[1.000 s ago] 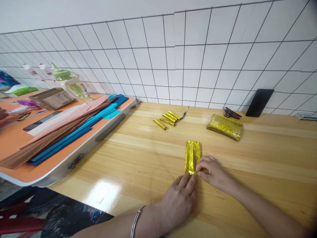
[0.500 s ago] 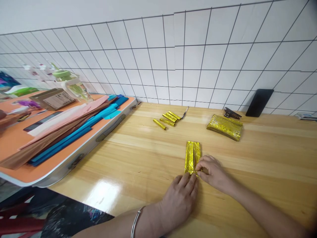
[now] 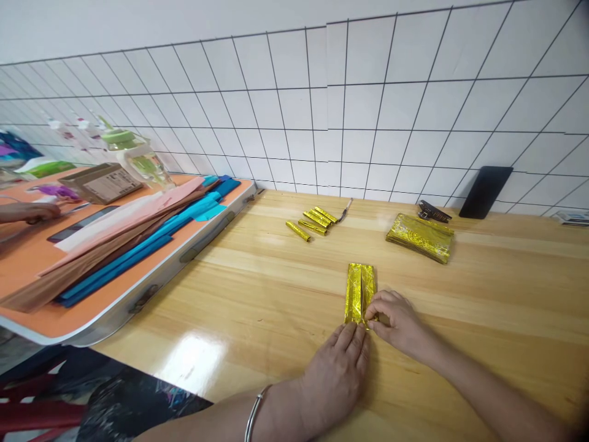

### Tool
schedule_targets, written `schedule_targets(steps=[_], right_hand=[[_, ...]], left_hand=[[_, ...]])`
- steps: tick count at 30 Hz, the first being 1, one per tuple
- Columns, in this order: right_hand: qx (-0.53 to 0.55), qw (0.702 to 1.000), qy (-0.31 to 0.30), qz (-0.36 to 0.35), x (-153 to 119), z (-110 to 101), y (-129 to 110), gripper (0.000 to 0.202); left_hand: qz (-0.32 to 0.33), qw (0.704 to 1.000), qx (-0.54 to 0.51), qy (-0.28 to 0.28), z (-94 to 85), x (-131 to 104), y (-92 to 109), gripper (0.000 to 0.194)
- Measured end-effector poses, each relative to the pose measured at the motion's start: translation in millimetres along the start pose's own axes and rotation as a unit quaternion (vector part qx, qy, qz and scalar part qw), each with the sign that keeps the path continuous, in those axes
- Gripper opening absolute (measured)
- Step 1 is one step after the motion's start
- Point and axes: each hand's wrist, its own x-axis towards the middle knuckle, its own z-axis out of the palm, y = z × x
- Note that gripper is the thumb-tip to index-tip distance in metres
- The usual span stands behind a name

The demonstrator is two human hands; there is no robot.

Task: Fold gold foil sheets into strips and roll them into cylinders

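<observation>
A folded gold foil paper (image 3: 354, 288) lies flat on the wooden table, with a narrow lengthwise gap between its two folded sides. My left hand (image 3: 340, 368) presses down its near end with outstretched fingers. At the lower right corner, my right hand (image 3: 396, 316) pinches the foil's edge between thumb and fingertips. The fingers cover part of the near edge. Behind lie several thin rolled gold foil strips (image 3: 317, 216) in a loose group. A stack of gold foil papers (image 3: 421, 236) rests to the right.
A black clip (image 3: 433, 212) sits behind the stack, and a black flat panel (image 3: 485, 191) leans on the tiled wall. On the left, an orange-topped folding table (image 3: 27, 261) bears coloured paper strips (image 3: 138, 245), a cardboard box (image 3: 101, 183) and a bottle (image 3: 138, 153). Another person's hand (image 3: 39, 212) is there.
My hands stay at the foil's near end with almost no movement. The other person's hand has come further into view at the left. The view has shifted slightly.
</observation>
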Motion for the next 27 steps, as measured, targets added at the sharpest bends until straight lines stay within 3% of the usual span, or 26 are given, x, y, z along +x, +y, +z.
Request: schedule_targets(steps=[9, 21, 27], right_hand=[[0.003, 1.0, -0.004, 0.005, 0, 1, 2, 0.008], [0.004, 1.0, -0.005, 0.007, 1, 1, 2, 0.006], [0.005, 1.0, -0.003, 0.008, 1, 1, 2, 0.006]], left_hand=[[-0.016, 1.0, 0.011, -0.006, 2.2, -1, 2, 0.042], [-0.042, 0.997, 0.048, 0.05, 6.6, -5, 5, 0.039], [-0.048, 0.998, 0.04, 0.03, 10.5, -4, 7, 0.039]])
